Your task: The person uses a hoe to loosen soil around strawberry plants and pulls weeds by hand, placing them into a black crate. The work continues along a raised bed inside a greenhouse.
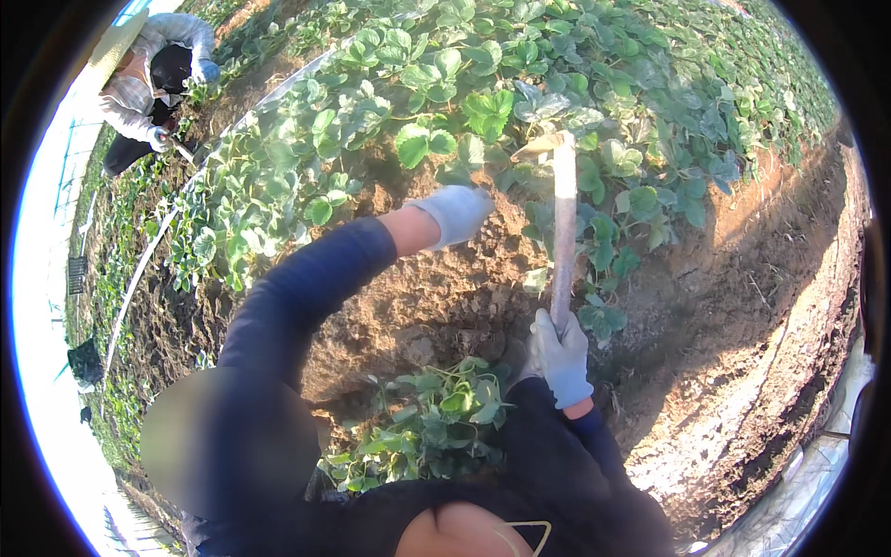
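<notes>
My right hand [561,356], in a pale work glove, is wrapped around the wooden handle of a hand hoe [564,237]. The handle points away from me, and the sunlit head lies among strawberry leaves. Left of the hoe, my left hand [454,214], gloved too, reaches over bare soil [424,292] at the edge of the strawberry plants [487,115]. Its fingers are blurred and partly turned away, so whether they hold anything is unclear. Close to my body, a clump of strawberry plants [445,418] lies on the soil.
At the upper left a co-worker [143,90] in a wide hat crouches among plants, holding a tool [182,150]. A pale strip [150,257] runs along the bed's left side. A dark crate [77,275] stands at far left. Bare ground [752,348] slopes along the right.
</notes>
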The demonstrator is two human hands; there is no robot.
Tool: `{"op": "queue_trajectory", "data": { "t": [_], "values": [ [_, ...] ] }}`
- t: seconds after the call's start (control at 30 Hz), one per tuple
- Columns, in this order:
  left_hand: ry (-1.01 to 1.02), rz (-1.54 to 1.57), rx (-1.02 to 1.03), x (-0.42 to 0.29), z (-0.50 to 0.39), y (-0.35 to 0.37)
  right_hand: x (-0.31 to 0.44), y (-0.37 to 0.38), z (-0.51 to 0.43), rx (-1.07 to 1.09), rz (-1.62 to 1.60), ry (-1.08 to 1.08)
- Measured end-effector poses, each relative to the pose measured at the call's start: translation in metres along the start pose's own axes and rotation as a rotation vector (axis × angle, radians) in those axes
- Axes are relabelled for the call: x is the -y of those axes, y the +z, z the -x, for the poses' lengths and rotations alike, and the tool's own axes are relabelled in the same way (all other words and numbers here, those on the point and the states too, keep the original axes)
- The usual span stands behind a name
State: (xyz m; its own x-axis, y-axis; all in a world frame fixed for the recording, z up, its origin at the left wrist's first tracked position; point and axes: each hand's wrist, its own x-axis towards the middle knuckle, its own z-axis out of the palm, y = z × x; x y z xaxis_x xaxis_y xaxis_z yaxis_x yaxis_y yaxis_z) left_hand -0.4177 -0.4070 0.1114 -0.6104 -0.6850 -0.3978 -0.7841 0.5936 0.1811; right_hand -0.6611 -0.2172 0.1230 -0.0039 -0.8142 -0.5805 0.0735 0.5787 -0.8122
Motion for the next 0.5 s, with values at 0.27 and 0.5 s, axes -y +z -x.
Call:
{"op": "queue_trajectory", "data": {
  "t": [0.27, 0.5],
  "values": [
    [-0.136, -0.634, -0.335, 0.106, -0.1, 0.052, -0.007, -0.011, -0.004, -0.034, -0.034, -0.006],
    [-0.43, -0.249, -0.299, 0.134, -0.11, 0.037, -0.001, -0.007, -0.009, -0.026, -0.034, 0.005]
  ]
}}
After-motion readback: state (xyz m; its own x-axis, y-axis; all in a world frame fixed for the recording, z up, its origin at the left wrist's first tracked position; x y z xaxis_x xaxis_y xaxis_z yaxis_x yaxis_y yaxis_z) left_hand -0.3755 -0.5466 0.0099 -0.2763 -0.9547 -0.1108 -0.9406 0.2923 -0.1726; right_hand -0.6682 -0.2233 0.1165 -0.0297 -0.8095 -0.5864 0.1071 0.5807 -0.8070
